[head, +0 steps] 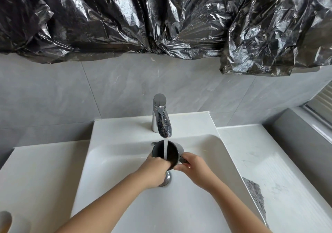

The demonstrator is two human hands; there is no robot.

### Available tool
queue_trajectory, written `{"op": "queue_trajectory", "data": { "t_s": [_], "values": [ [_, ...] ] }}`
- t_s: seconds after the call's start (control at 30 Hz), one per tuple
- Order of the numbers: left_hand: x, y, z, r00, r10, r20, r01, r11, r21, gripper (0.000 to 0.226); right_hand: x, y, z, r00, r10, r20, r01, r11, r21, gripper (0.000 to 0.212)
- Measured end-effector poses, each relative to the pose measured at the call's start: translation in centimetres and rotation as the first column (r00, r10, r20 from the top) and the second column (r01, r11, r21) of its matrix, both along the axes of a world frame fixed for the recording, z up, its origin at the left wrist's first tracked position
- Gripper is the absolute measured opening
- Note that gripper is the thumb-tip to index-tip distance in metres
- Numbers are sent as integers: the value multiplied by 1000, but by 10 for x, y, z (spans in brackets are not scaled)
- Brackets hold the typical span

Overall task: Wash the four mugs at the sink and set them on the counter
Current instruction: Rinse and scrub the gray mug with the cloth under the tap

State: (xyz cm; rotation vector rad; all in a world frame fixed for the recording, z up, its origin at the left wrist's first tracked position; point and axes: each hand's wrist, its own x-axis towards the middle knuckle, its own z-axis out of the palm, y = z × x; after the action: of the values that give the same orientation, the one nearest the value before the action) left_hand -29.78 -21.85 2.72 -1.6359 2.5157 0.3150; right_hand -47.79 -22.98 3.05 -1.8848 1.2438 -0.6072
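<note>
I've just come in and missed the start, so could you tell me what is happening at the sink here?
A person is rinsing a dark mug under the running faucet, over the white sink. The left hand grips the mug's body, the right hand holds its handle, and the water falls into its open mouth. No other mug is clearly in view on the counter.

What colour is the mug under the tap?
Dark grey to black mug, best seen in the head view.

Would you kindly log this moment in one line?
rinse | dark mug: over sink, under running faucet | left hand: grips mug | right hand: holds handle
</note>
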Motion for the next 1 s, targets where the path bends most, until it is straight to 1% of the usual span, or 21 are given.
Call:
{"op": "queue_trajectory", "data": {
  "t_s": [0.03,0.07,0.1,0.17,0.2,0.27,0.3,0.37,0.43,0.47,0.5,0.53,0.57,0.6,0.63,0.67,0.7,0.77,0.87,0.93,1.0],
  "values": [
    [1,3,1,999,-29,-39,30,999,26,32,-1,-1,1,1000,13,-14,-13,1000,-4,55],
    [4,5,3,998,-64,-27,65,998,14,32,-3,-1,2,999,26,-30,-26,1000,1,55],
    [8,2,2,994,-109,21,110,990,-91,32,-4,-3,2,998,37,-47,-37,999,9,54],
    [14,-5,0,950,-150,275,218,947,-237,27,-5,-4,5,997,46,-56,-43,998,51,53],
    [17,-8,-2,936,-131,326,232,927,-294,23,-6,-6,6,998,42,-41,-39,997,63,52],
    [21,-11,-10,948,-198,249,269,918,-292,15,-9,-6,6,999,19,28,-21,997,75,47],
    [22,-11,-12,951,-237,197,286,918,-275,15,-10,-4,4,996,-15,85,8,996,87,43],
    [20,-6,-11,946,-280,161,317,902,-294,24,-10,1,-3,969,-122,215,91,985,147,38],
    [17,-1,-8,959,-246,140,278,912,-301,22,-4,3,-4,926,-235,295,165,956,243,30],
    [16,0,-10,960,-238,148,272,915,-297,21,0,2,4,909,-284,306,213,946,245,30],
    [16,1,-12,961,-226,161,265,918,-294,21,3,-2,17,895,-321,311,270,943,195,34],
    [17,1,-13,965,-194,175,239,926,-291,23,7,-8,33,889,-327,320,312,945,96,40],
    [18,2,-12,970,-163,180,210,936,-283,26,11,-16,52,902,-294,317,321,946,-36,46],
    [21,3,-11,973,-145,180,194,936,-293,26,17,-25,73,934,-223,278,279,943,-181,50],
    [23,4,-10,974,-143,178,193,931,-310,24,26,-35,92,972,-139,190,195,928,-317,53],
    [24,5,-10,973,-148,176,198,930,-311,24,37,-46,107,995,-68,73,93,903,-420,54],
    [24,7,-8,971,-159,177,207,929,-305,25,49,-57,118,999,-15,-38,-5,876,-482,53],
    [25,9,-8,971,-173,166,218,925,-311,25,70,-75,128,983,39,-180,-132,833,-537,45],
    [23,9,-5,972,-168,165,210,936,-281,26,77,-89,123,955,51,-292,-237,722,-650,34],
    [23,9,-5,969,-171,179,214,941,-261,30,72,-92,119,951,74,-299,-268,676,-687,33],
    [24,7,-6,967,-170,190,215,944,-249,32,68,-96,118,963,112,-244,-254,670,-698,37]
  ]
}}
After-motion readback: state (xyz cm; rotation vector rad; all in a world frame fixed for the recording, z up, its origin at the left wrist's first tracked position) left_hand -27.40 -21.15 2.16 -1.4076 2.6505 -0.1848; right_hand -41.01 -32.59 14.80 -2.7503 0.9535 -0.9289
